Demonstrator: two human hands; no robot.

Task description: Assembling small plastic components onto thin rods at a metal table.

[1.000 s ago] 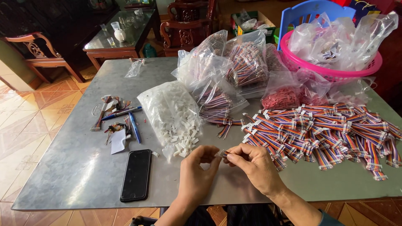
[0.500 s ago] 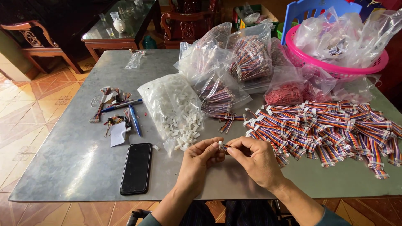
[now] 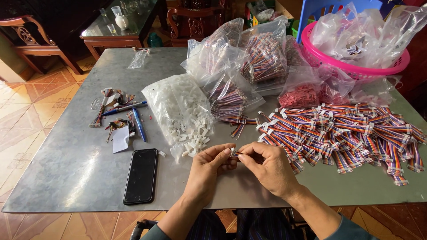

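Observation:
My left hand (image 3: pixel 208 168) pinches a small white plastic connector (image 3: pixel 232 151) between thumb and fingertips. My right hand (image 3: pixel 267 166) meets it from the right and grips the end of a short multicoloured ribbon cable (image 3: pixel 239 154) against that connector. Both hands hover just above the near edge of the grey metal table (image 3: pixel 71 173). Just behind the left hand lies an open clear bag of white connectors (image 3: pixel 180 111), with loose ones spilled at its mouth. To the right of the right hand spreads a big heap of finished multicoloured cables (image 3: pixel 347 131).
A black phone (image 3: pixel 141 175) lies face up left of my hands. Further left are blue pens (image 3: pixel 138 123), paper scraps and cable bits. Several clear bags of cables (image 3: pixel 262 55) stand at the back, beside a pink basket (image 3: pixel 356 69) of bags. Wooden chairs and a glass table lie beyond.
The hands stay together over the table's near edge, fingers shifting slightly on the connector and cable. The view has tilted a little; nothing else on the table has moved.

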